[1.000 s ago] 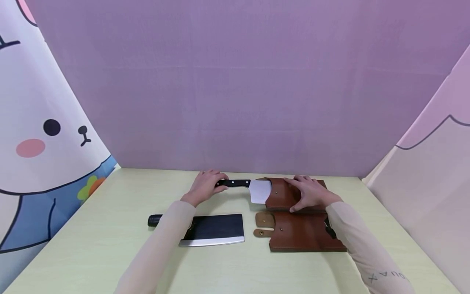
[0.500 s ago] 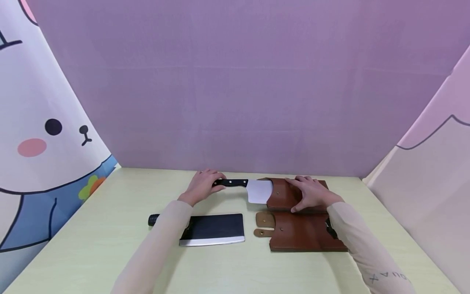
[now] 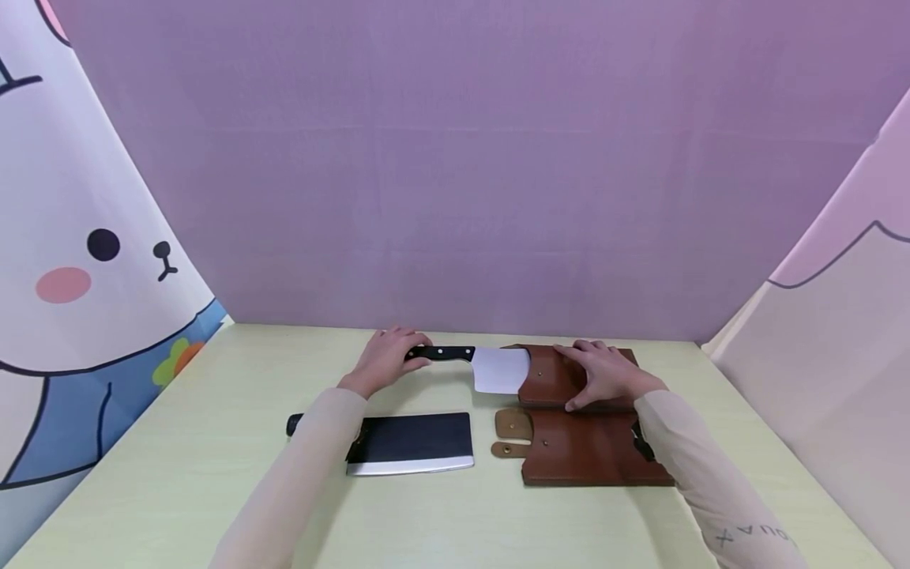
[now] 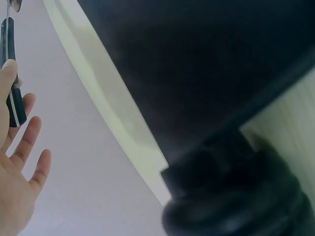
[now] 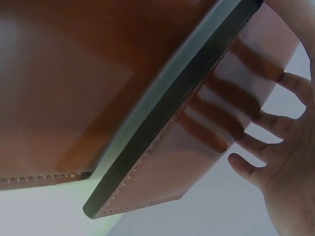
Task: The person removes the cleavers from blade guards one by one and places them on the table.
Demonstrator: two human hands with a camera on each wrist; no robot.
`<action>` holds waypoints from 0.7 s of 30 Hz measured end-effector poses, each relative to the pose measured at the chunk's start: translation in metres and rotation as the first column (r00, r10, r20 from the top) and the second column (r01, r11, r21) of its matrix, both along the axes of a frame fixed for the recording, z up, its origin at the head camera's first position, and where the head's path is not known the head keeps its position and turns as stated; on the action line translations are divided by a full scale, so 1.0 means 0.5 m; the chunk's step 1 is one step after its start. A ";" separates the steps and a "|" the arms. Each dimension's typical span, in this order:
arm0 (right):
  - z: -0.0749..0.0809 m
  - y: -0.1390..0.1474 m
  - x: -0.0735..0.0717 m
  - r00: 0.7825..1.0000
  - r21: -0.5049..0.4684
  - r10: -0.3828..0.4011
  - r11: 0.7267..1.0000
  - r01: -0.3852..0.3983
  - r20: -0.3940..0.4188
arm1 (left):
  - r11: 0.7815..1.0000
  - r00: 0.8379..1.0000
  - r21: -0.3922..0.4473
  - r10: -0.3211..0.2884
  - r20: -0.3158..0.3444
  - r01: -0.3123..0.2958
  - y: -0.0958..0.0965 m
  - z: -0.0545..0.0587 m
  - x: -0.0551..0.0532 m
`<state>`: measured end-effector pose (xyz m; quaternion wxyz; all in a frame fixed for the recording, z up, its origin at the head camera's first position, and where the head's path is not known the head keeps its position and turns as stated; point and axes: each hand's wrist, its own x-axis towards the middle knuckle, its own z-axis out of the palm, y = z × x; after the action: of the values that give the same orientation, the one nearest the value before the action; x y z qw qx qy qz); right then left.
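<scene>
Near the back of the table, my left hand (image 3: 384,363) pinches the black riveted handle of a small cleaver (image 3: 500,371). Part of its bright blade shows; the front part is hidden in a brown leather knife sheath (image 3: 543,375). My right hand (image 3: 604,375) holds that sheath across its width, thumb at the near edge and fingers at the far edge. In the left wrist view, thumb and fingers close on the cleaver handle (image 4: 7,39) while the other fingers spread. The right wrist view has the spread fingers (image 5: 273,123) at the edge of the stitched sheath (image 5: 162,147).
A larger dark-bladed cleaver (image 3: 419,438) lies flat at front left, its handle partly covered by my left sleeve (image 3: 306,474). Right of it lies a second brown sheath (image 3: 590,458) with a tan snap strap (image 3: 508,450). A purple wall (image 3: 455,174) rises behind the table (image 3: 441,521).
My left hand has moved slightly left with the small cleaver, and more of its blade shows outside the sheath. The sheath and my right hand have shifted a little right.
</scene>
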<state>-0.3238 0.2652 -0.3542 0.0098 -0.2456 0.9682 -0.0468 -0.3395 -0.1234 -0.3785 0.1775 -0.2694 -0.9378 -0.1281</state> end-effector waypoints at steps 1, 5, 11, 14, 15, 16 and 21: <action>0.000 0.000 0.000 1.000 0.002 0.002 1.000 -0.002 -0.003 | 1.000 1.000 0.000 -0.001 0.001 0.001 -0.001 0.000 0.000; 0.001 0.002 0.001 1.000 0.000 0.003 1.000 -0.003 -0.008 | 1.000 1.000 0.004 -0.004 -0.007 0.004 -0.008 0.000 0.001; 0.004 0.004 0.003 1.000 -0.003 -0.006 1.000 0.006 0.003 | 1.000 1.000 0.010 -0.001 -0.014 0.001 -0.017 -0.001 0.000; 0.005 0.005 0.003 1.000 0.000 -0.006 1.000 0.006 0.004 | 1.000 1.000 0.009 0.002 -0.009 -0.002 -0.019 -0.001 0.000; 0.005 0.005 0.003 1.000 0.001 -0.008 1.000 0.008 0.005 | 1.000 1.000 0.008 0.003 -0.006 -0.003 -0.020 -0.001 0.000; 0.005 0.006 0.003 1.000 0.001 -0.010 1.000 0.010 0.007 | 1.000 1.000 0.010 0.003 -0.003 -0.003 -0.021 0.000 0.000; 0.004 0.007 0.002 0.999 0.002 -0.028 1.000 0.028 0.024 | 1.000 1.000 0.006 0.002 -0.003 -0.002 -0.027 0.000 0.000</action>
<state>-0.3230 0.2685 -0.3524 0.0210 -0.2314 0.9714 -0.0491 -0.3393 -0.1370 -0.3786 0.1799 -0.2683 -0.9374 -0.1301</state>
